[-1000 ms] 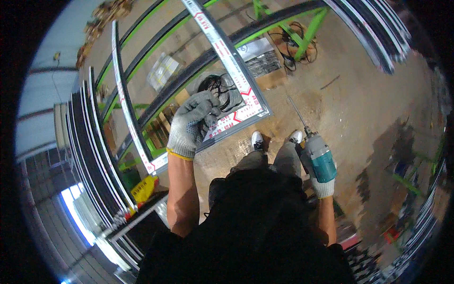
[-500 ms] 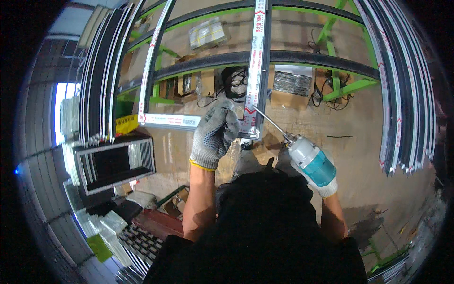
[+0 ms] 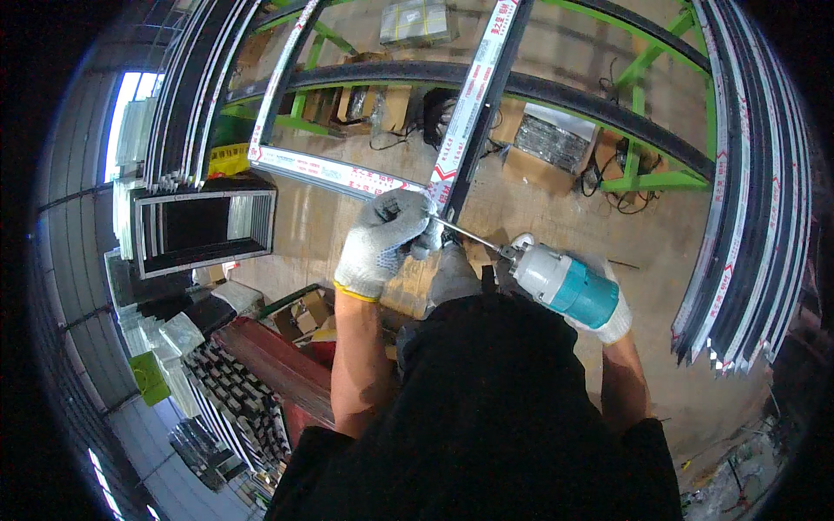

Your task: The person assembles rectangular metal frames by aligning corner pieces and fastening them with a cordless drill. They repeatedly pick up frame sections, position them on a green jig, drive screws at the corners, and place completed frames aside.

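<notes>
My right hand (image 3: 618,314), in a whitish work glove, is wrapped round a grey and teal electric screwdriver (image 3: 569,285). Its long thin bit (image 3: 469,234) slants up and left to the near corner of a metal frame (image 3: 347,174) with printed film on its faces. At that corner my left hand (image 3: 382,239), in a grey knitted glove with dotted grip and a yellow cuff, is closed with its fingertips pinched at the bit's tip. Whatever is between those fingertips is too small and covered to make out.
Green stands with dark padded bars (image 3: 599,106) carry the frame. Long profiles stand stacked at the right (image 3: 747,191) and far left (image 3: 195,95). Small dark frames (image 3: 207,227) are at the left. Open cartons (image 3: 534,172) and black cables lie on the floor beneath.
The bit's tip has come to my left fingertips at the frame corner, and the screwdriver has levelled out somewhat. My view has shifted and turned, so the frame appears higher and tilted.
</notes>
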Demonstrator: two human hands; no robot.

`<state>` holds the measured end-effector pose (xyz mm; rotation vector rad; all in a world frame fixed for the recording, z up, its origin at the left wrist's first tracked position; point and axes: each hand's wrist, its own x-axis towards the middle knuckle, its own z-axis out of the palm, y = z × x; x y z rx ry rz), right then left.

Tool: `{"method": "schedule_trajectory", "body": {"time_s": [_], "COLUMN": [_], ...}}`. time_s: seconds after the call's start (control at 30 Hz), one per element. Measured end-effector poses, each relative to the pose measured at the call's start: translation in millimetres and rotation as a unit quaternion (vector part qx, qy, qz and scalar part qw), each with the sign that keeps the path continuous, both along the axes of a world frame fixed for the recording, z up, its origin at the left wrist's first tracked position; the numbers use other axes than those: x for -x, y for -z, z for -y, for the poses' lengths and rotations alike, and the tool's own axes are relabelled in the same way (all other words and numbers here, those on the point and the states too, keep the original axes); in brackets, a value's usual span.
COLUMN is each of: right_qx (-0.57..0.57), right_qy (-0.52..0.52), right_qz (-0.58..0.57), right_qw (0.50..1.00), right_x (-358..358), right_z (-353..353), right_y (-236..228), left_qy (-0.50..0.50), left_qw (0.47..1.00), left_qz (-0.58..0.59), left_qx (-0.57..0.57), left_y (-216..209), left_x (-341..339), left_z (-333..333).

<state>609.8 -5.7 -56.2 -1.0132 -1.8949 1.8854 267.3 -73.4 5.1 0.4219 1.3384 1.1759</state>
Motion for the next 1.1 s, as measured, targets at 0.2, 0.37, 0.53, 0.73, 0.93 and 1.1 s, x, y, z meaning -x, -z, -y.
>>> {"method": "schedule_trajectory", "body": {"time_s": [0.2,0.37,0.53,0.73,0.93,1.1], "right_qx": [-0.073,-0.248,-0.107,-0.178,-0.277,-0.122], "right_qy": [-0.094,-0.032,0.049,0.026,-0.017,0.006], "right_qz": [-0.007,0.052,-0.048,-0.031,-0.055,-0.091], "right_qw": [0.993,0.967,0.992,0.983,0.959,0.988], "right_x": [-14,-13,-2,10,14,17], "right_z": [-24,-19,-22,-17,-21,-22], "right_y": [-1,28,67,78,85,97], "left_qy": [0.065,0.032,-0.148,-0.198,-0.234,-0.260], "left_qw": [0.992,0.991,0.965,0.965,0.959,0.952], "left_qz": [-0.059,0.021,0.055,0.137,0.089,0.086], "left_qx": [0.088,0.128,0.208,0.105,0.131,0.135], "left_y": [-3,33,69,87,96,102], "left_x": [-6,-41,-50,-53,-57,-59], "left_z": [10,33,23,-2,2,4]}}
